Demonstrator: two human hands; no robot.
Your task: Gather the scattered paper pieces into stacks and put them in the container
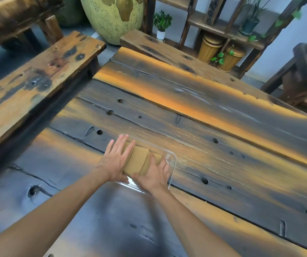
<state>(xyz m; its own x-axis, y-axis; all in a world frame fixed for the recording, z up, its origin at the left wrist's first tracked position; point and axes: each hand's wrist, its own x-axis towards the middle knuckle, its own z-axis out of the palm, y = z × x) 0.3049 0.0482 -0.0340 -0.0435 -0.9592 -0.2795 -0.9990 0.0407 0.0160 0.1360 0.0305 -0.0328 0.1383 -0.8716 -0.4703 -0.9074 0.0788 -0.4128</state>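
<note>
A clear plastic container [171, 165] sits on the dark wooden table. Inside it lie brown paper pieces [138, 160], overlapping in a loose stack. My left hand [116, 160] presses flat on the left side of the papers, fingers stretched out and together. My right hand [155, 174] rests on the right side of the papers, fingers spread over them and reaching toward the container's right wall. Both hands cover parts of the stack. No loose paper shows elsewhere on the table.
The wooden table [204, 136] has holes and cracks. A bench [28, 86] runs along the left, another bench [167, 54] at the far end. A large yellow-green vase [112, 17], potted plants and a shelf [223, 30] stand behind.
</note>
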